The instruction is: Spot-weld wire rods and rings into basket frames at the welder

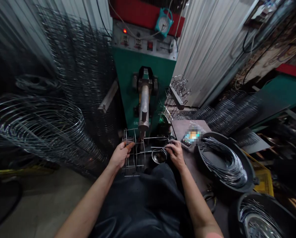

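Note:
My left hand (122, 154) is closed on a wire frame (135, 164) made of curved and straight metal rods, just below the machine's electrode tip. In my right hand (174, 152) are the ends of one or more thin metal rods (158, 147), pinched between thumb and fingers and pointing left toward the frame. Above both hands reaches the metal arm (144, 105) of a green spot welding machine (125, 69). Between my hands, slightly nearer my right, sits a small round metal bowl (159, 156) with small contents I cannot make out.
Tall stacks of wire rings (76, 56) and wire baskets (39, 122) crowd the left. On the right, a table (187, 124) bears a plastic-wrapped packet (191, 137) and a black tub (249, 168) of wire hoops. Another tub (234, 211) stands nearer me, beside a yellow crate (265, 181).

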Available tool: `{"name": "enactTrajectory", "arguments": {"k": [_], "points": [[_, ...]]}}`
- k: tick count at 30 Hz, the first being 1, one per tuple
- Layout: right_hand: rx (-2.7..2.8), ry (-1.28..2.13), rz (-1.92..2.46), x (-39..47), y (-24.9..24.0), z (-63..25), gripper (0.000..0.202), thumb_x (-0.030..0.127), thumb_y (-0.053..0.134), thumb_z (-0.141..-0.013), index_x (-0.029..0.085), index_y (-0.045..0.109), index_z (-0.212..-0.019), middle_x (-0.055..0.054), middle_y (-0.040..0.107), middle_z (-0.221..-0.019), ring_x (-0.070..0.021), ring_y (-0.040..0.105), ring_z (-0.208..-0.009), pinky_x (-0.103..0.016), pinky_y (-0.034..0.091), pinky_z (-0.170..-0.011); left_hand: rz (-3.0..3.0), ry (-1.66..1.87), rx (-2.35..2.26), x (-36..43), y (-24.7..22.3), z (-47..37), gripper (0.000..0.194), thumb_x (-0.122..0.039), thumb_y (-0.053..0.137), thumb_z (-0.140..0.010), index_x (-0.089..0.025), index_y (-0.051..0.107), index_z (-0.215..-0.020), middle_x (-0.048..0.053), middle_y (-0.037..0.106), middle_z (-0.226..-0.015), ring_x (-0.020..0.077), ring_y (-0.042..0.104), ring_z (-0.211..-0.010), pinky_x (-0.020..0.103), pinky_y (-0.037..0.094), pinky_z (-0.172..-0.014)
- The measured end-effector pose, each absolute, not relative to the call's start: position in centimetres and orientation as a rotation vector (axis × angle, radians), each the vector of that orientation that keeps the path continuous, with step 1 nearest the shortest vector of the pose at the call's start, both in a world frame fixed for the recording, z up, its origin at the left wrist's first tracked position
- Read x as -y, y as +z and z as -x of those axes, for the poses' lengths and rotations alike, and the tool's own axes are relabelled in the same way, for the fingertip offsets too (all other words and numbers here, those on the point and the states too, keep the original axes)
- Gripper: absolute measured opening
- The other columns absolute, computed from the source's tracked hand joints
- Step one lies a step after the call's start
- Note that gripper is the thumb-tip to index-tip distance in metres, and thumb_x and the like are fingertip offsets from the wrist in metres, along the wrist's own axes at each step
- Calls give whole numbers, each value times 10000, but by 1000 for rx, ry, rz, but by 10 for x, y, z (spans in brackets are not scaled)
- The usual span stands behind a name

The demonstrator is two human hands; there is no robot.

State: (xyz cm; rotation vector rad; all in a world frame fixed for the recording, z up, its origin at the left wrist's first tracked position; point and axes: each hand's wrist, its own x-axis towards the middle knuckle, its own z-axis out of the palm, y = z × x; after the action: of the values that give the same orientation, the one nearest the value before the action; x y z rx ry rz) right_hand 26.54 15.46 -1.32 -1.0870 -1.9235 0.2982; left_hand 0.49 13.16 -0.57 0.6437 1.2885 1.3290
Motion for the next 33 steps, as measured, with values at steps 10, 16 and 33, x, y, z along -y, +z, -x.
{"name": "enactTrajectory", "arguments": {"k": [10, 16, 33], "points": [[2155, 382, 1012, -189, -12, -237, 121, 269, 532, -839, 251, 647, -807, -41, 553, -1127, -239, 399, -1031, -427, 351, -913, -598, 1351, -1228, -131, -2, -5, 425, -397, 767, -428, -153, 549, -700, -60, 401, -562, 43, 298, -462, 163, 170, -356], [2167, 393, 997, -196, -7, -235, 117, 262, 530, -842, 252, 643, -817, -35, 565, -1113, -233, 405, -1018, -415, 349, -909, -574, 1364, -1199, -137, -3, -2, 427, -381, 777, -429, -147, 549, -704, -52, 418, -584, 39, 293, -470, 159, 163, -350], [2186, 436, 958, -226, -10, -230, 133, 291, 532, -838, 240, 647, -794, -41, 592, -1071, -224, 438, -992, -402, 353, -890, -534, 1389, -1202, -162, -4, 3, 428, -339, 799, -361, -141, 539, -637, -27, 456, -605, 40, 323, -482, 152, 151, -340]]}}
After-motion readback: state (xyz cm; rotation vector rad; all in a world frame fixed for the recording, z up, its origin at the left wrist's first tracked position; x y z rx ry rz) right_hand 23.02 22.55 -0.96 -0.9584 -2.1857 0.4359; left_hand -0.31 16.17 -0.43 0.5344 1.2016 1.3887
